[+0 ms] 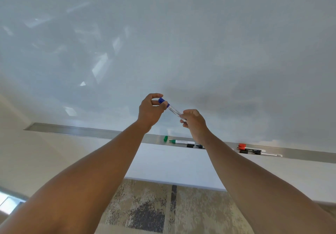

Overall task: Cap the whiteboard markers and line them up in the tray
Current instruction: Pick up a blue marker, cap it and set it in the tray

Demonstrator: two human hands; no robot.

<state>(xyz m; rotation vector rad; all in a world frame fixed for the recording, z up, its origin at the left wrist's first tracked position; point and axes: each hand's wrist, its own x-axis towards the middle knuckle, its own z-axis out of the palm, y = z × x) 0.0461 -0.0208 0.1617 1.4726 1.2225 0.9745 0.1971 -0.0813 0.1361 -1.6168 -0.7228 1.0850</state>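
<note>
Markers [183, 141] lie in tray [72, 130] beneath whiteboard [181, 43].

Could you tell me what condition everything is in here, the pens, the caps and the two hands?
Blue marker: held in the air by both hands.
Blue cap: on the marker's end.
Left hand: pinches the cap.
Right hand: grips the barrel.
Green marker: uncapped, lying in the tray.
Green cap: loose beside it.

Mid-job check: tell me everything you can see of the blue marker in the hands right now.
The blue marker is a slim pen with a clear or whitish barrel and a blue cap at its upper left end. It is held up in front of the whiteboard, tilted down to the right, above the tray. The left hand pinches the cap end; the right hand grips the barrel's lower end.
</note>
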